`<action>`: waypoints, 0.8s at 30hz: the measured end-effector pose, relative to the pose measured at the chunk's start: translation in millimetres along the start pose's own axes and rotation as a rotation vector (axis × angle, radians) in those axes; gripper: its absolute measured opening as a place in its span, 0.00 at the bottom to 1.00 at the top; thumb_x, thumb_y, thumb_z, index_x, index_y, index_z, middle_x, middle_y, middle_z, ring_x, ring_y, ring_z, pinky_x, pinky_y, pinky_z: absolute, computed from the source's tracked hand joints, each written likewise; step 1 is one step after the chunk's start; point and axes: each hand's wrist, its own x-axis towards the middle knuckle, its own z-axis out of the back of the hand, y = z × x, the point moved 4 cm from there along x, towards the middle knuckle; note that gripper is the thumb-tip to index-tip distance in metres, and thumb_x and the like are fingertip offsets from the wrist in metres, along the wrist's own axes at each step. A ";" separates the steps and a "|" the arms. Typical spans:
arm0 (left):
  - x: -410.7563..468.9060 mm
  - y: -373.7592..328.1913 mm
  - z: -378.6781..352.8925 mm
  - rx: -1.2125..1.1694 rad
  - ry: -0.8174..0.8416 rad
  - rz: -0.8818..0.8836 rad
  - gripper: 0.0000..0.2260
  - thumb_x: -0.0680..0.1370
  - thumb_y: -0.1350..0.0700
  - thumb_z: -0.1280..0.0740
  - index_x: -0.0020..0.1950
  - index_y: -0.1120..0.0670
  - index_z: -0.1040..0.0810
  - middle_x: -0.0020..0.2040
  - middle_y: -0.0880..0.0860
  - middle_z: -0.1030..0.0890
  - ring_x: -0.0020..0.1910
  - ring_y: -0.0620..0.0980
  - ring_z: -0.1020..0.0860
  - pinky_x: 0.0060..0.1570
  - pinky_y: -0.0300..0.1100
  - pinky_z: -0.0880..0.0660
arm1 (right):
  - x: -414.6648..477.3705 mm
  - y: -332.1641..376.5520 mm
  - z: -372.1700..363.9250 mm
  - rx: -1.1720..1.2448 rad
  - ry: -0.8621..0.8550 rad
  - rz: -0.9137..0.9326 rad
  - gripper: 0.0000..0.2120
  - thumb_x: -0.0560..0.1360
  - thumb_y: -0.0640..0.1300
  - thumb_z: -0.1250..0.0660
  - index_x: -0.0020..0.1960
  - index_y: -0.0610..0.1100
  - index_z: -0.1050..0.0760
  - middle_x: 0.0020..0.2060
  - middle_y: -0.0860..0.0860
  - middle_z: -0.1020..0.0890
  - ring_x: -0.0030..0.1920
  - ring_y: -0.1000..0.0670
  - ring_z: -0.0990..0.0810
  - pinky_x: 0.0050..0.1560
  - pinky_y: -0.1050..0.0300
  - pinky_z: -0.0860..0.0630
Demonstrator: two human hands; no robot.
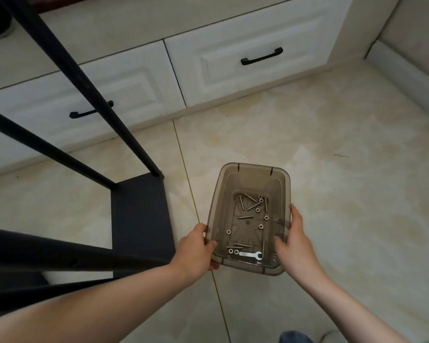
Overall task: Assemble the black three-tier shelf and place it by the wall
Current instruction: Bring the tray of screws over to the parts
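Left hand and right hand grip the bin.

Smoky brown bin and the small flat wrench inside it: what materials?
Smoky translucent brown bin: likely moulded plastic with a glossy finish; it has see-through tinted walls and rounded corners. Small flat silver wrench: probably stamped, plated steel; it looks thin, bright and reflective.
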 end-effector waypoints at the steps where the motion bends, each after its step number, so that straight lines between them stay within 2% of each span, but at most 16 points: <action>1: 1.4 -2.3 -1.0 -0.024 -0.010 0.004 0.11 0.85 0.61 0.39 0.67 0.56 0.30 0.56 0.59 0.22 0.46 0.59 0.15 0.38 0.40 0.17 | 2.7 2.0 1.0 -0.002 -0.003 -0.006 0.38 0.76 0.30 0.39 0.80 0.45 0.52 0.59 0.52 0.23 0.63 0.40 0.22 0.50 0.61 0.34; 5: 8.0 -11.5 -8.7 -0.131 -0.061 0.043 0.10 0.84 0.64 0.40 0.65 0.58 0.30 0.58 0.62 0.23 0.47 0.63 0.16 0.44 0.52 0.16 | 16.4 11.1 7.8 -0.004 -0.028 -0.013 0.37 0.77 0.30 0.41 0.80 0.46 0.50 0.66 0.46 0.22 0.64 0.39 0.23 0.55 0.57 0.31; 9: 16.2 -23.2 -10.6 -0.188 -0.069 0.037 0.09 0.85 0.64 0.40 0.64 0.56 0.31 0.61 0.63 0.24 0.47 0.65 0.16 0.48 0.54 0.16 | 28.5 19.0 15.8 -0.024 -0.057 -0.019 0.35 0.77 0.31 0.40 0.80 0.45 0.49 0.65 0.43 0.22 0.64 0.38 0.24 0.59 0.53 0.30; 11: 18.5 -27.9 -10.4 -0.211 -0.076 0.031 0.08 0.85 0.64 0.40 0.63 0.55 0.31 0.61 0.63 0.23 0.48 0.66 0.16 0.47 0.53 0.16 | 31.4 22.4 18.5 -0.023 -0.072 -0.018 0.34 0.78 0.32 0.40 0.80 0.45 0.48 0.64 0.43 0.22 0.62 0.38 0.23 0.58 0.52 0.29; 13: 20.4 -32.4 -10.7 -0.232 -0.081 0.030 0.09 0.84 0.64 0.40 0.64 0.56 0.31 0.61 0.63 0.23 0.50 0.67 0.16 0.41 0.49 0.16 | 34.4 25.6 21.1 -0.023 -0.086 -0.017 0.33 0.77 0.32 0.40 0.79 0.45 0.46 0.62 0.43 0.21 0.61 0.38 0.23 0.58 0.52 0.29; 16: 23.0 -35.8 -8.2 -0.194 -0.099 0.015 0.13 0.84 0.63 0.39 0.69 0.58 0.30 0.60 0.62 0.23 0.50 0.65 0.16 0.37 0.44 0.16 | 38.2 27.8 23.2 -0.017 -0.089 -0.048 0.30 0.78 0.33 0.40 0.78 0.44 0.43 0.60 0.42 0.20 0.61 0.38 0.23 0.60 0.48 0.27; 19: 19.0 -35.0 -1.4 -0.086 -0.114 -0.007 0.18 0.85 0.57 0.38 0.74 0.57 0.33 0.59 0.57 0.23 0.50 0.61 0.16 0.47 0.46 0.17 | 34.0 32.1 24.2 -0.029 -0.080 -0.077 0.28 0.78 0.37 0.37 0.76 0.42 0.40 0.60 0.42 0.20 0.63 0.38 0.24 0.60 0.50 0.28; 22: 3.3 -27.8 8.7 0.085 -0.116 -0.034 0.21 0.85 0.53 0.39 0.77 0.56 0.35 0.68 0.56 0.25 0.62 0.58 0.21 0.64 0.50 0.23 | 26.0 43.8 30.8 -0.069 -0.084 -0.060 0.26 0.77 0.37 0.35 0.74 0.39 0.38 0.62 0.42 0.21 0.63 0.38 0.24 0.57 0.52 0.29; 24: -15.4 -20.7 15.6 0.258 -0.124 -0.105 0.17 0.85 0.55 0.39 0.74 0.55 0.31 0.68 0.54 0.25 0.64 0.53 0.23 0.64 0.45 0.26 | 19.4 54.1 37.5 -0.132 -0.104 -0.051 0.30 0.76 0.37 0.34 0.75 0.37 0.41 0.66 0.38 0.25 0.66 0.37 0.26 0.61 0.51 0.30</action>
